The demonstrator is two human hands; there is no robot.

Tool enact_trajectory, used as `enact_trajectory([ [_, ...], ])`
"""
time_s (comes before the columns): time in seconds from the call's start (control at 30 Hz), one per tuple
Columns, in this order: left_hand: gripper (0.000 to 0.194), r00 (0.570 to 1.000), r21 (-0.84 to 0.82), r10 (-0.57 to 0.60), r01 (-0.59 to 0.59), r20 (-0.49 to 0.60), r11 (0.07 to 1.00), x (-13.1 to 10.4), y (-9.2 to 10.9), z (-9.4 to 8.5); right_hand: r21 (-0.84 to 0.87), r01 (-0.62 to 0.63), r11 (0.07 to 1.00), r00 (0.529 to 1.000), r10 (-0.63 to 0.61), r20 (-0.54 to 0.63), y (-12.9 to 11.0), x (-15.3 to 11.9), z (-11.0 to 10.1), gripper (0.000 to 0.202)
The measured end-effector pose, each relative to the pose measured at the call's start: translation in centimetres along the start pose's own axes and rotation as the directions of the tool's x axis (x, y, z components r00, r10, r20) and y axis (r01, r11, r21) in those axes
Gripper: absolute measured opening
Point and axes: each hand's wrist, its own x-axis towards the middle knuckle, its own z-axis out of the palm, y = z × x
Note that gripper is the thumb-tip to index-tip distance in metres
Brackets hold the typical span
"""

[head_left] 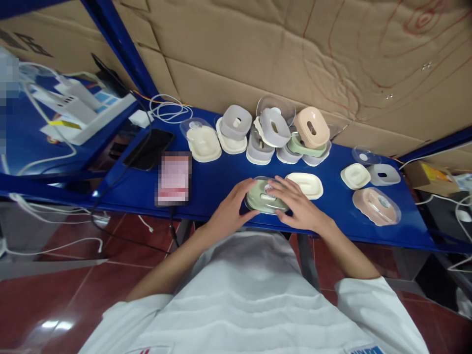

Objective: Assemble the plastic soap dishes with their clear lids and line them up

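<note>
Near the front edge of the blue table (228,184) sits a small rounded green plastic box (260,199) under a clear lid. My left hand (236,204) grips its left end, thumb at the front and fingers around the far side. My right hand (300,204) is closed on the right end, its fingers lying over the lid and its thumb at the near side. Part of the lid is hidden under those fingers. Just behind my right hand lies a cream oval tray (308,186).
Grey and peach slotted shells (312,127), cream trays (204,143) and clear lids stand along the back. To the right are a grey shell (384,175) and a lidded peach box (374,204). A phone (173,178), a dark device (149,149) and cables lie left.
</note>
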Motion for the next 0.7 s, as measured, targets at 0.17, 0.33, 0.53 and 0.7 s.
enact_trajectory([
  [0.17,0.074,0.999,0.024,-0.009,0.008,0.051,1.000,-0.1,-0.1,-0.3,-0.185,0.067,0.980,0.995,-0.079,-0.059,0.4,-1.0,1.7,0.067],
  [0.33,0.064,0.999,0.031,0.017,-0.018,0.027,0.999,-0.2,-0.2,-0.1,-0.258,0.120,0.958,0.989,-0.139,-0.055,0.8,-1.9,2.5,0.064],
  [0.53,0.059,1.000,0.052,0.013,-0.014,0.010,0.999,-0.1,-0.1,0.0,-0.147,0.023,0.989,0.991,-0.042,-0.128,0.6,-1.7,1.9,0.063],
  [0.7,0.059,0.999,0.042,0.019,-0.020,0.037,0.999,-0.1,0.0,-0.2,-0.177,0.021,0.984,0.993,-0.041,-0.115,0.7,-2.0,2.1,0.071],
])
